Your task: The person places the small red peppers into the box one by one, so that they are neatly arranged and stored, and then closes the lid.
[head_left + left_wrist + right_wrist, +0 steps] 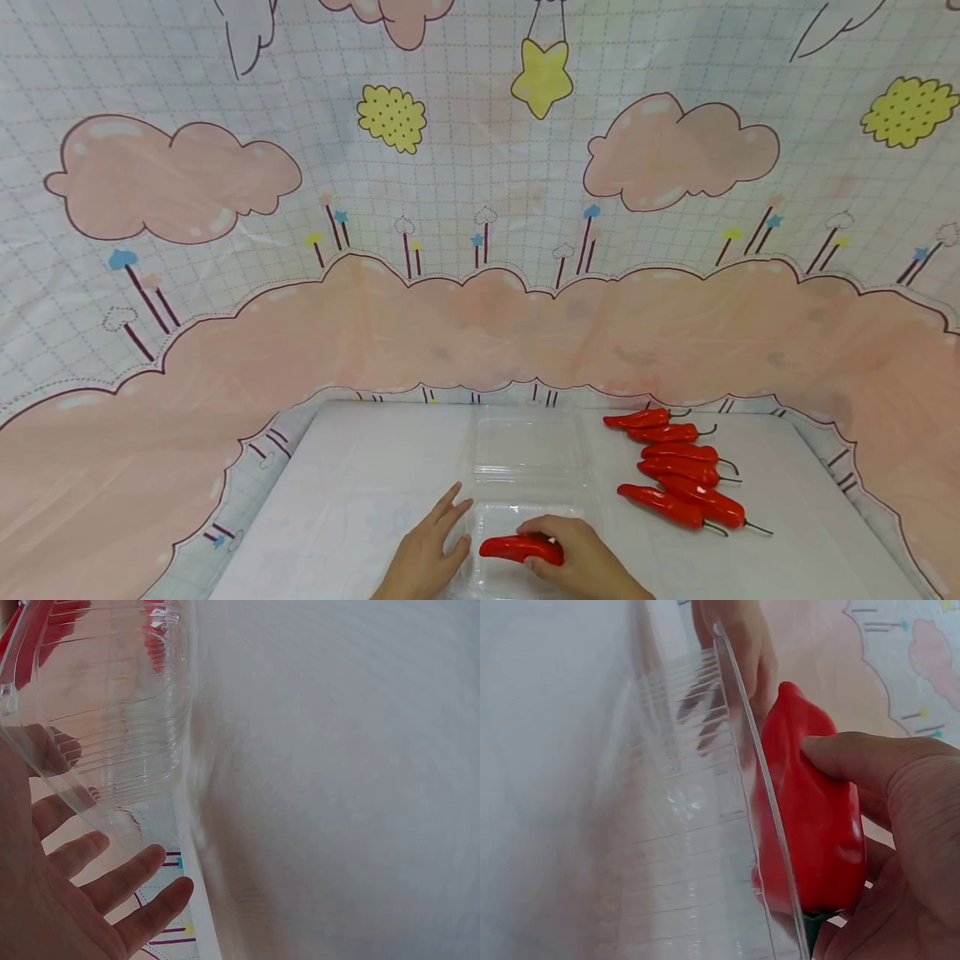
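The right hand (581,546) grips a red pepper (517,548) above the near half of the clear box (528,500). Its tip points to the left edge of the white surface (360,475), its long axis roughly parallel to the far edge. Behind hangs a cloud-patterned cloth (450,333). The left hand (427,550), fingers apart, is beside the box; touching, I cannot tell. Six other peppers (682,472) lie toward the far right corner.
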Demonstrator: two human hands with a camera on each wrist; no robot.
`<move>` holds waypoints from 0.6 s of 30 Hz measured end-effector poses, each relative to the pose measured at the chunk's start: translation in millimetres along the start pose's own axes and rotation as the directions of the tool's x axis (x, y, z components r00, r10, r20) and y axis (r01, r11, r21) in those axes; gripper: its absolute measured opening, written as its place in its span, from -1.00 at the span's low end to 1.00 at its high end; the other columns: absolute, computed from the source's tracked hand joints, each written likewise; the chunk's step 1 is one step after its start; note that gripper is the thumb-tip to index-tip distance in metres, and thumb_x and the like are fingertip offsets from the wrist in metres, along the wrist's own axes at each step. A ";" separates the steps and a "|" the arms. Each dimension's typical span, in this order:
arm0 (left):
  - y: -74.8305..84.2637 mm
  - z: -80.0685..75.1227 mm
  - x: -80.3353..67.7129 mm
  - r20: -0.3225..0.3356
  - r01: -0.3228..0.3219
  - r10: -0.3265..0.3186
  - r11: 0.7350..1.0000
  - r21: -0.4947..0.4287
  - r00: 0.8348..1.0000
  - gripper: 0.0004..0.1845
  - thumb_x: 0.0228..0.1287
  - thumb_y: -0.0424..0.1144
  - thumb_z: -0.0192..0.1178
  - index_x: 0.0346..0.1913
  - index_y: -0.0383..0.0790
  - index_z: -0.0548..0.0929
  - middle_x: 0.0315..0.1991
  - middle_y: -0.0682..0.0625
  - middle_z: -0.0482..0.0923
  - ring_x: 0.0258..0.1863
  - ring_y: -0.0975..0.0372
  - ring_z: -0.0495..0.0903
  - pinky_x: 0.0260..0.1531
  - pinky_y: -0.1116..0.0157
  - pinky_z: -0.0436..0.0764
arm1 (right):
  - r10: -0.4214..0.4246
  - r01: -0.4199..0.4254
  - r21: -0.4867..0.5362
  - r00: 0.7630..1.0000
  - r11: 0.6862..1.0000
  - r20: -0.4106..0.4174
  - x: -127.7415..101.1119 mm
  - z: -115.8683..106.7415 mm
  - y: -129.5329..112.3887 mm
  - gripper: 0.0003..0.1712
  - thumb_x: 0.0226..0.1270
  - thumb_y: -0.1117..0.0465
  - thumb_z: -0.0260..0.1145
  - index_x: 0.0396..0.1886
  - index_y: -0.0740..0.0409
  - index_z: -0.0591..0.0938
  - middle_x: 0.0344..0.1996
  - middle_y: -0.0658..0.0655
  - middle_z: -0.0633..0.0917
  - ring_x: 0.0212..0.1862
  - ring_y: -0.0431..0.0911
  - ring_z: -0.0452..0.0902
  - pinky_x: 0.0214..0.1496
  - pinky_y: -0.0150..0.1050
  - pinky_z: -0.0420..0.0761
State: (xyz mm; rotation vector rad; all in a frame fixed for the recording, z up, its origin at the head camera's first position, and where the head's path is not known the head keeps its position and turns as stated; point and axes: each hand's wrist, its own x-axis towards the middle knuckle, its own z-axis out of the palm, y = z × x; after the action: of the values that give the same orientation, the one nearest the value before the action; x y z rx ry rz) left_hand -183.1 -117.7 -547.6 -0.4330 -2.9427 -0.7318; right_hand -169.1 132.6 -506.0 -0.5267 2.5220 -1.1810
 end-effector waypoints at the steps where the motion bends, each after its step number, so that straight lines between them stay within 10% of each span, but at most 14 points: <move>1: -0.1 0.1 -0.1 -0.002 0.000 0.000 1.000 0.001 1.000 -0.53 0.23 -0.04 0.11 0.23 0.09 0.45 0.41 0.11 0.21 0.10 0.13 0.56 -0.06 0.05 0.64 | 0.007 -0.007 0.002 1.000 1.000 0.006 0.6 0.8 0.2 -0.58 0.05 -0.01 0.40 -0.03 -0.23 0.60 -0.23 -0.25 0.65 -0.30 -0.30 0.48 -0.07 -0.19 0.68; 18: -0.8 -0.5 -0.4 -0.009 -0.015 0.015 1.000 0.006 1.000 -0.53 0.23 -0.05 0.11 0.22 0.07 0.46 0.41 0.08 0.22 0.09 0.15 0.57 -0.07 0.07 0.64 | 0.054 -0.055 0.021 0.997 0.998 0.057 7.3 11.5 6.8 -0.53 0.03 -0.01 0.42 0.00 -0.12 0.60 -0.24 -0.23 0.66 -0.32 -0.31 0.51 -0.06 -0.16 0.68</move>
State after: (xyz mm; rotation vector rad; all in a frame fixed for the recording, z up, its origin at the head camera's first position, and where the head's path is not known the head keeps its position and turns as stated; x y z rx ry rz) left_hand -182.9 -118.8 -547.7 -0.4500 -2.9293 -0.7215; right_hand -172.0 125.6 -519.2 -0.4764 2.4569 -1.1570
